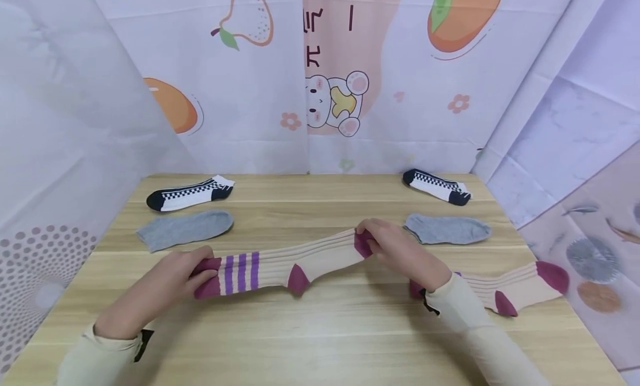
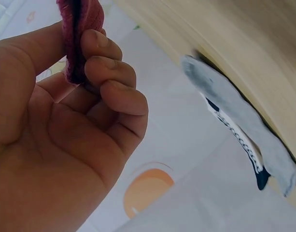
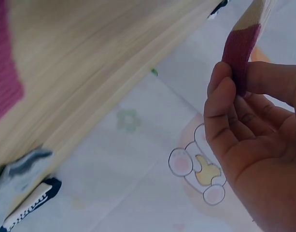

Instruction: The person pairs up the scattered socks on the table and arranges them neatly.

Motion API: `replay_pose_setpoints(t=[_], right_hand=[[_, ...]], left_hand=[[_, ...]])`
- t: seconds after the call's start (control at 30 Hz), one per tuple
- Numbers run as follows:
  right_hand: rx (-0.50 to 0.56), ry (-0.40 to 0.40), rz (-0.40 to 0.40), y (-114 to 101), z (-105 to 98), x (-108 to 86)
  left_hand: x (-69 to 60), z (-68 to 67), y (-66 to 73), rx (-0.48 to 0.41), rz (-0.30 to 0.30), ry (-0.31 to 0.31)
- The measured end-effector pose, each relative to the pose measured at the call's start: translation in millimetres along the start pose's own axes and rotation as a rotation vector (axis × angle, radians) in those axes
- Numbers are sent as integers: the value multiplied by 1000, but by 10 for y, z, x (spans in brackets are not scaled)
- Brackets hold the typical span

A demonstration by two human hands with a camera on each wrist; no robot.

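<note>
A cream ribbed sock [image 1: 320, 258] with purple stripes and a maroon cuff, heel and toe is stretched sideways above the table, held between both hands. At its maroon cuff, my left hand [image 1: 167, 283] pinches the fabric between thumb and fingers; the left wrist view shows the cuff [image 2: 82, 29] edge-on in the grip. My right hand [image 1: 400, 252] pinches the maroon toe [image 3: 241, 53] at the other end. A matching sock [image 1: 520, 286] lies flat on the right of the table, its cuff end partly hidden behind my right forearm.
Grey socks lie on the left [image 1: 187, 229] and right [image 1: 447, 229] of the wooden table [image 1: 320, 341]. Behind them are black-and-white checkered socks, one left [image 1: 190, 195] and one right [image 1: 436, 186]. Printed curtains [image 1: 240, 97] hang around the back and sides.
</note>
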State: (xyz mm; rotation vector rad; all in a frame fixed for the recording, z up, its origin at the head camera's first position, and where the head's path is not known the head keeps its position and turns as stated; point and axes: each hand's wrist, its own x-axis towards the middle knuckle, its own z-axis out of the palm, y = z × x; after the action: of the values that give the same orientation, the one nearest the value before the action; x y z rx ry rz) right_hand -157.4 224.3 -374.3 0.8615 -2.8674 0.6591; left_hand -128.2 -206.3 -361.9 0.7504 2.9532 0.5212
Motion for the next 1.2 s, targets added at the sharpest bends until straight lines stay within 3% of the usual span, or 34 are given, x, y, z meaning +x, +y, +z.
replay_pose_setpoints(t=[0.2, 0.43, 0.77, 1.0, 1.2], right_hand=[[-1, 55, -1, 91, -90, -82], [-26, 50, 9, 221, -161, -138], [15, 65, 54, 435, -239, -142], [-17, 76, 78, 531, -266, -176], [-25, 41, 126, 578, -215, -214]], left_hand=[[123, 45, 77, 4, 40, 4], [271, 76, 189, -19, 59, -29], [557, 77, 325, -37, 112, -27], [747, 89, 363, -52, 147, -33], [891, 180, 331, -70, 186, -32]])
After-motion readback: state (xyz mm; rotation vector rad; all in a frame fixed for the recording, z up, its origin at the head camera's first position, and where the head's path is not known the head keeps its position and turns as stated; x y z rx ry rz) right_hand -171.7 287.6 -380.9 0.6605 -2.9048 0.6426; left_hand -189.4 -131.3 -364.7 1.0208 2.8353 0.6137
